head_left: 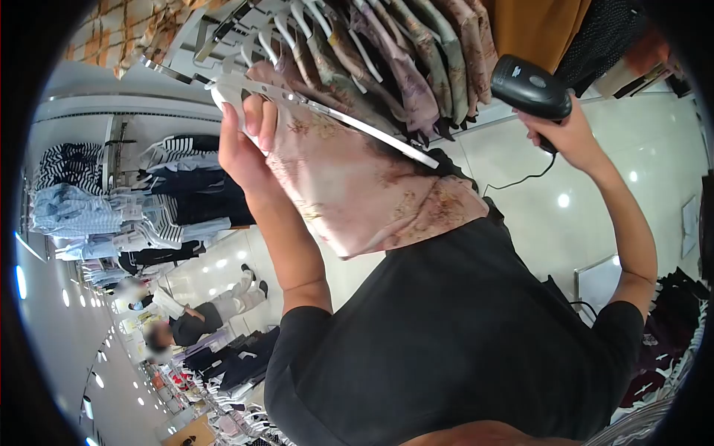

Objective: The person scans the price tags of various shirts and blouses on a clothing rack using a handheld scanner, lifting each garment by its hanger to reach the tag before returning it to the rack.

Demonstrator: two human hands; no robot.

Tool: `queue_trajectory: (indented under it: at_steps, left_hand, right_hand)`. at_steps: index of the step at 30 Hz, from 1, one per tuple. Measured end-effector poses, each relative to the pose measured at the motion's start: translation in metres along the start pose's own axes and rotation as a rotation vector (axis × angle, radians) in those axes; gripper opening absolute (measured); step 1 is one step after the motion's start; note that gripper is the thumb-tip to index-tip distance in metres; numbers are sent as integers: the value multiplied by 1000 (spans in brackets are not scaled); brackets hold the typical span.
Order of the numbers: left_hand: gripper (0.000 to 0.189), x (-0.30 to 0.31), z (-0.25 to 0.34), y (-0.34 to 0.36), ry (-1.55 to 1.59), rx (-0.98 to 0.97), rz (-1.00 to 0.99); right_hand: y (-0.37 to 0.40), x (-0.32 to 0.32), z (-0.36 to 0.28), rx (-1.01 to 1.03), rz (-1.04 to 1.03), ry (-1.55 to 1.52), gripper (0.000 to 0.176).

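My left hand is closed at the upper end of a pink floral garment, near a white piece that looks like its hanger. The silky cloth spreads from my fingers to the front of my dark shirt. A metal rack arm crosses in front of its upper edge. In my right hand is a black handheld barcode scanner, gripped by its handle and held out to the right. Its thin cable hangs down over the pale floor.
Several floral garments hang on white hangers ahead, beside a mustard garment. Striped and blue clothes hang on the left wall. Two people are farther off at lower left. Dark clothes hang at lower right.
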State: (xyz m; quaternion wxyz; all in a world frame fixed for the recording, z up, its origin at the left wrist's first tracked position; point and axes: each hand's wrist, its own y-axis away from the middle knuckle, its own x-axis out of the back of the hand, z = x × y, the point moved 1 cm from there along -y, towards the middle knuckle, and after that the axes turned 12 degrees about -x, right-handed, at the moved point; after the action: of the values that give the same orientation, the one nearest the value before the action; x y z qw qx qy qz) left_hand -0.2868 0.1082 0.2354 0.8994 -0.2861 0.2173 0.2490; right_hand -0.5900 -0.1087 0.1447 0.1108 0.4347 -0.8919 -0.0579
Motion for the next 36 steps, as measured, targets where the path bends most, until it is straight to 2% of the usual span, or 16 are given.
queue_trajectory:
  at_steps: [3, 5, 7, 12, 15, 17, 18, 19, 23, 26, 32, 35, 36]
  left_hand:
    - [43, 29, 23, 12, 119, 119, -102]
    - [38, 46, 36, 25, 224, 140, -136]
    - [31, 56, 54, 45, 249, 151, -13]
    - [27, 70, 89, 91, 248, 180, -60]
    - [36, 84, 109, 110, 178, 238, -102]
    - [32, 80, 118, 123, 190, 217, -58]
    - [27, 84, 122, 126, 229, 207, -118]
    - [36, 87, 125, 129, 268, 198, -177]
    - [37, 86, 132, 140, 329, 197, -192]
    - [36, 75, 135, 142, 262, 208, -226]
    - [36, 53, 135, 149, 260, 177, -207]
    - [35, 30, 127, 150, 303, 202, -294]
    - [32, 21, 124, 149, 237, 167, -236]
  right_hand:
    - [15, -37, 24, -96, -126, -38, 14]
    - [28, -66, 36, -78, -237, -177, 13]
    - [44, -94, 44, -117, -252, -268, 13]
    - [81, -156, 70, -196, -281, -300, 12]
    - [103, -182, 76, -184, -295, -243, 12]
    - [119, -200, 78, -208, -273, -276, 13]
    - [124, -205, 83, -202, -270, -292, 14]
    - [130, -211, 86, -198, -268, -308, 14]
    - [149, -222, 87, -176, -237, -275, 17]
    - [157, -221, 84, -159, -209, -303, 14]
    - [146, -199, 92, -90, -248, -222, 10]
    - [146, -185, 92, -49, -258, -230, 10]
    - [142, -178, 90, -29, -246, -237, 10]
